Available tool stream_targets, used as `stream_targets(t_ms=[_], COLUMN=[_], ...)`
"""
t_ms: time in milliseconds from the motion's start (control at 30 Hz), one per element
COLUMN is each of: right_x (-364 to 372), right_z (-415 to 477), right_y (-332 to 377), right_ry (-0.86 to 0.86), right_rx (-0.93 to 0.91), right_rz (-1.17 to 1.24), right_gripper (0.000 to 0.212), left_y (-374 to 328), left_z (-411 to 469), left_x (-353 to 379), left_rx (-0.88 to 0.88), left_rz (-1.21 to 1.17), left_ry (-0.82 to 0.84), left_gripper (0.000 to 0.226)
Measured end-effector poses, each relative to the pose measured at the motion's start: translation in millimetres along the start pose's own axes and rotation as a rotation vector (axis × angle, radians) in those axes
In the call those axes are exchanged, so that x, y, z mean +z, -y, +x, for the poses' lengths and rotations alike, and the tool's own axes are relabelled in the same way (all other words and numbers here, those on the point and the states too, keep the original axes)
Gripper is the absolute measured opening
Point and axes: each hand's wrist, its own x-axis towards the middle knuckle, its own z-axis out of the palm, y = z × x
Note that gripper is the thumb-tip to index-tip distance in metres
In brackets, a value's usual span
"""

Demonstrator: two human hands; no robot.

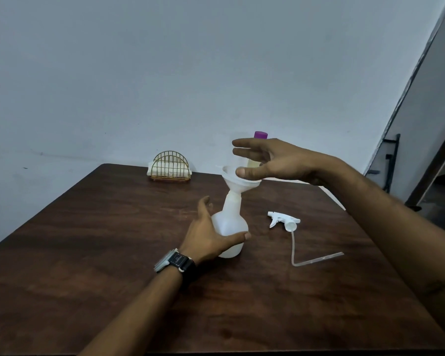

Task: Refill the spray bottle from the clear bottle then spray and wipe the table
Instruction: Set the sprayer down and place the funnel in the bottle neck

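One dark wood-grain table. Near centre, left hand, black watch on wrist, spread wide, cups 1 white translucent bulb-shaped spray bottle; thumb on its front. Just right lies 1 white trigger head w/ bent tube. 1 white funnel sits in bottle neck. Right hand hovers at funnel rim, fingers straight, holding nothing. Behind it: 1 clear bottle, purple cap. Far left: 1 gold wire holder w/ white cloths.
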Motion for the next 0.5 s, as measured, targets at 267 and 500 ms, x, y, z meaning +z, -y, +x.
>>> stream_targets(t_ms=[267,500], right_x=[-7,-12], right_z=[3,29], right_y=[-33,-88], right_ry=[-0.379,-0.65], right_rx=[0.044,0.201], right_rz=[0.184,0.327], right_gripper=[0.044,0.033], left_y=[-1,10], left_z=[2,15], left_x=[-5,-25], left_rx=[0.019,0.162], left_rz=[-0.115,-0.363], left_ry=[-0.064,-0.326], left_gripper=[0.135,0.049])
